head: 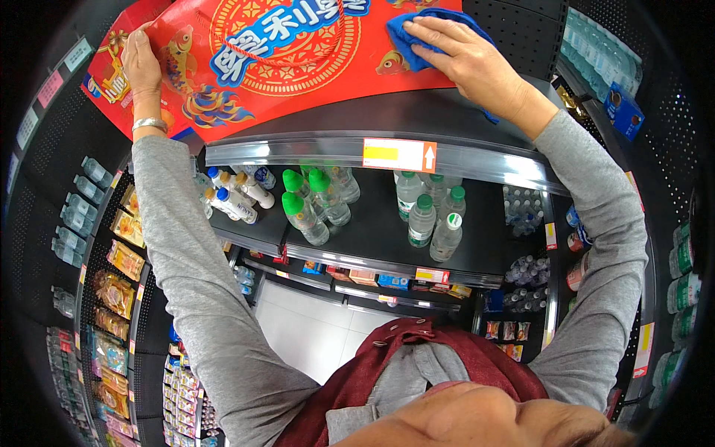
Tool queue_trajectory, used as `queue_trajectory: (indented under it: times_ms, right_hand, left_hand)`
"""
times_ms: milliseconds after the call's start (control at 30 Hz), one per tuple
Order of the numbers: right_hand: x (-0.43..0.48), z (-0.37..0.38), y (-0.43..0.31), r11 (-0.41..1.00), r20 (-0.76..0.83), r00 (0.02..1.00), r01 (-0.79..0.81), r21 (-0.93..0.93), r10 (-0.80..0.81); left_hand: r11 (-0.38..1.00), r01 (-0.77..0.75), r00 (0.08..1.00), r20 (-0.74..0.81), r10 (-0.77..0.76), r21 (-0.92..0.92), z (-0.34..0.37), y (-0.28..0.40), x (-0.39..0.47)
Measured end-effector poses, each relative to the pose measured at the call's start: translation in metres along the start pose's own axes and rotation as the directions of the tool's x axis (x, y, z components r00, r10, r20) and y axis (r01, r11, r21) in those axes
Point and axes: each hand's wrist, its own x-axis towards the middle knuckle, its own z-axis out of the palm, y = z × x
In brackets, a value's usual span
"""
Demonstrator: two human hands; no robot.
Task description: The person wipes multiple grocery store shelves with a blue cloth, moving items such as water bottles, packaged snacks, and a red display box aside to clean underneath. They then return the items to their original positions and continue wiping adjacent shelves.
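A large red gift box (290, 78) with printed goldfish, a round gold pattern and a red cord handle stands tilted on the upper shelf. My left hand (141, 61) holds its left edge, fingers over the side. At the box's right part, my right hand (447, 50) presses a folded blue cloth (410, 33) against the printed face. A second red gift box (106, 84) shows behind my left hand, partly hidden. Below both runs the clear shelf edge strip (290, 155) with a price tag (399, 155).
On the shelf beneath are white bottles (237, 207), green-capped bottles (304, 218) and more clear bottles (422, 220). Packaged breads (114, 290) line the shelves at left. Bottled water (603, 50) and a blue box (623, 112) are at the upper right.
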Motion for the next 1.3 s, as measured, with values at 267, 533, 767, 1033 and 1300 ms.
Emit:
queue_trajectory:
  times_ms: [267,533,767,1033,1300]
  right_hand:
    - [-0.011,0.015,-0.015,0.918,0.015,0.963,0.250,0.309,-0.268]
    - [-0.004,-0.012,0.006,0.858,-0.096,0.980,0.197,0.475,-0.172]
    - [-0.091,-0.088,-0.019,0.719,-0.511,0.780,0.117,0.685,0.360]
    - [-0.281,-0.113,-0.159,0.431,-0.129,0.644,-0.337,0.837,0.754]
    - [-0.415,-0.002,-0.244,-0.249,0.588,0.182,-0.780,0.575,0.788]
  left_hand:
    - [1.000,-0.023,0.999,0.036,0.022,0.012,0.001,-0.023,0.000]
    - [0.989,0.079,0.956,0.272,-0.112,0.127,-0.007,-0.029,0.020]
    - [0.984,-0.016,0.951,0.301,0.069,-0.175,-0.008,0.213,-0.065]
    - [0.948,-0.007,0.735,0.641,0.220,-0.317,0.029,0.385,-0.163]
    - [0.965,-0.002,0.784,0.599,0.165,-0.263,0.052,0.383,-0.184]
